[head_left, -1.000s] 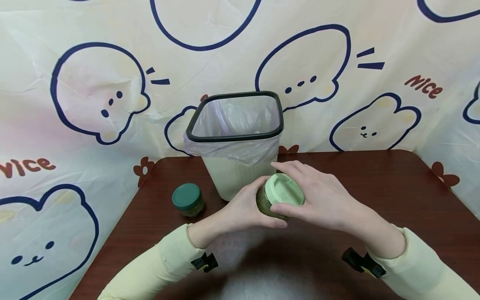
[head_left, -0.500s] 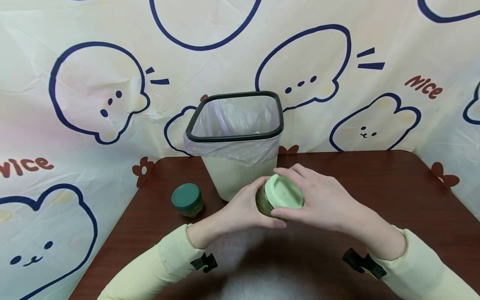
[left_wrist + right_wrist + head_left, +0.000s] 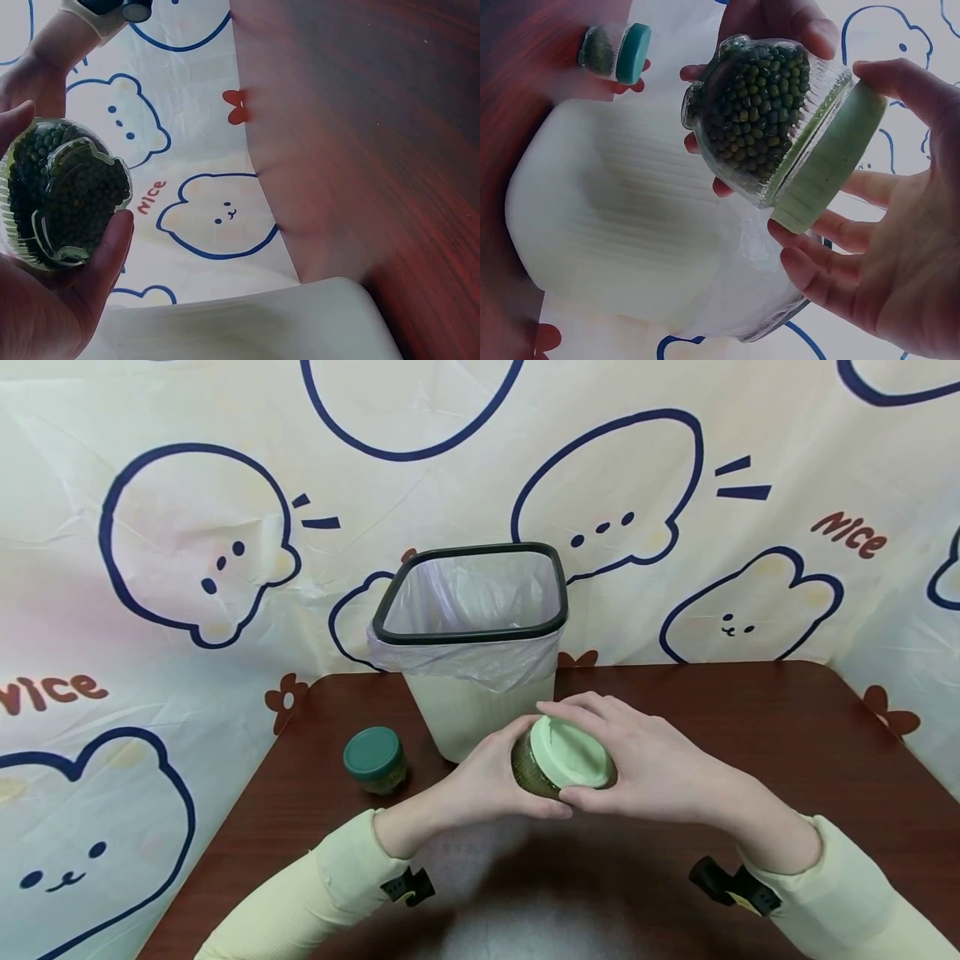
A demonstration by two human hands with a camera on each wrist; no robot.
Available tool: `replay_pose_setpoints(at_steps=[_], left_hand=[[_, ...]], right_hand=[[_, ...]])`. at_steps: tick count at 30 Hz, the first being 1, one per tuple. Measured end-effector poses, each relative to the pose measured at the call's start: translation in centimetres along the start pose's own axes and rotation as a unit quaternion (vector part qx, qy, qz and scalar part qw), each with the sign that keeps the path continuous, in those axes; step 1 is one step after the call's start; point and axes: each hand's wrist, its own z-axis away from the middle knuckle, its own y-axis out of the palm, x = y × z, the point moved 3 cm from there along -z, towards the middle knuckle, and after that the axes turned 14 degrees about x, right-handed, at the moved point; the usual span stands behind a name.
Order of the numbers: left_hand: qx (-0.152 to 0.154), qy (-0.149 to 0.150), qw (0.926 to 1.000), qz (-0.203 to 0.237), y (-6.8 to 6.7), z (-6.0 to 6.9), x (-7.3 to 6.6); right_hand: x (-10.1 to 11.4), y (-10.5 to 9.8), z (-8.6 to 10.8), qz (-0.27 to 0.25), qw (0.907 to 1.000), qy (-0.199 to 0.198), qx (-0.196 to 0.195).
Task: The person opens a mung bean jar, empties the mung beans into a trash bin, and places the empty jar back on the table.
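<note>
A clear jar [image 3: 757, 112] of green beans with a light green lid [image 3: 570, 753] is held tilted in front of the bin. The left hand [image 3: 491, 777] grips the jar's glass body, its thumb and fingers around the side. With thumb and fingertips, the right hand [image 3: 645, 760] pinches the lid's rim; in the right wrist view the lid sits on the jar's mouth. The left wrist view shows the jar's base [image 3: 82, 195] between the left hand's fingers.
A bin [image 3: 480, 718] with a black rim and a plastic liner stands behind the hands. Left of it, a small jar with a dark green lid [image 3: 373, 753] stands on the brown table [image 3: 750, 735]. A patterned cloth [image 3: 450, 493] hangs behind.
The right hand has shifted slightly on the lid, its fingers lower and its wrist a little further right. The left hand keeps its grip on the jar, nearly unmoved.
</note>
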Motion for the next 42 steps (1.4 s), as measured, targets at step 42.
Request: replay_pose_setpoints(at_steps=[42], left_hand=[[-0.004, -0.002, 1.0000, 0.001, -0.15, 0.19, 0.07]], right_hand=[[0.33, -0.36, -0.14, -0.064, 0.9976, -0.020, 0.017]])
